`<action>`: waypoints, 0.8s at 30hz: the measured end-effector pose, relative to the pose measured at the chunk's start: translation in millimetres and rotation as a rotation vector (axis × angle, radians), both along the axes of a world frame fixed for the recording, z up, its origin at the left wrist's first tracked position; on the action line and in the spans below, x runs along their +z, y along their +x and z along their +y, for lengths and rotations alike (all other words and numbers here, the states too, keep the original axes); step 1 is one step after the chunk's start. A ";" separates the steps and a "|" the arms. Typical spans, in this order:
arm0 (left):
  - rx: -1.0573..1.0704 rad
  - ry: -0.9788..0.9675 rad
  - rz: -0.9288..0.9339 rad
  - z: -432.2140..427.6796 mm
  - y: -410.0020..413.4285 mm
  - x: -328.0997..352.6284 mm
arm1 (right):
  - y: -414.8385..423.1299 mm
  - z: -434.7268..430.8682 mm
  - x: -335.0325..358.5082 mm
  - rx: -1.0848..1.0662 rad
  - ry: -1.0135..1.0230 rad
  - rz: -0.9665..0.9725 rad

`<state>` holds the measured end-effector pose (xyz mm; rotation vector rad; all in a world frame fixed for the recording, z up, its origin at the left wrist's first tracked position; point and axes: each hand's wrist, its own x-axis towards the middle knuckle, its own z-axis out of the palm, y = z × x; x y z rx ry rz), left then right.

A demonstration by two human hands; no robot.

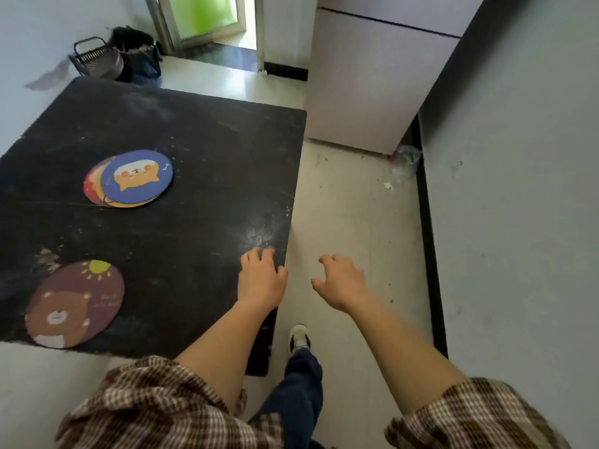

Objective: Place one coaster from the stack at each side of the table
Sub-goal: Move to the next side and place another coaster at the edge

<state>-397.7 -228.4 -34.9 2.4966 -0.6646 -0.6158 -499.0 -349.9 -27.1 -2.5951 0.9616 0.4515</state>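
A stack of round coasters lies near the middle of the dark square table; its top one is blue with an orange cartoon animal. A single brown coaster with a bear and a sun lies flat at the table's near edge, to the left. My left hand hovers over the table's near right corner, fingers curled loosely, holding nothing. My right hand is off the table, over the floor, fingers spread and empty. Both hands are well to the right of the coasters.
A white cabinet stands beyond the table's right side. A grey wall runs along the right, leaving a floor aisle. A dark basket and a black bag sit past the far corner. My shoe steps beside the table.
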 end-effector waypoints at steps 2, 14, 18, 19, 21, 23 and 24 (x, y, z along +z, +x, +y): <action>0.042 0.014 -0.028 -17.7 13.8 -5.2 | 20.9 -22.2 -4.6 0.057 0.000 -0.002; 0.338 0.105 -0.059 -71.8 80.3 -19.7 | 148.3 -98.2 -11.3 0.365 0.021 -0.041; 0.439 0.139 -0.040 -78.8 104.7 -17.3 | 190.8 -109.1 -11.0 0.491 0.026 -0.037; 0.456 0.148 -0.034 -80.5 110.1 -16.7 | 199.9 -111.1 -11.2 0.519 0.024 -0.035; 0.504 0.169 -0.018 -85.3 124.1 -15.8 | 222.8 -116.5 -11.2 0.592 0.026 -0.029; 0.559 0.175 -0.002 -91.3 139.5 -14.3 | 246.8 -122.1 -11.0 0.657 0.028 -0.024; 0.588 0.176 0.008 -94.0 145.7 -13.6 | 256.7 -124.9 -10.9 0.682 0.032 -0.024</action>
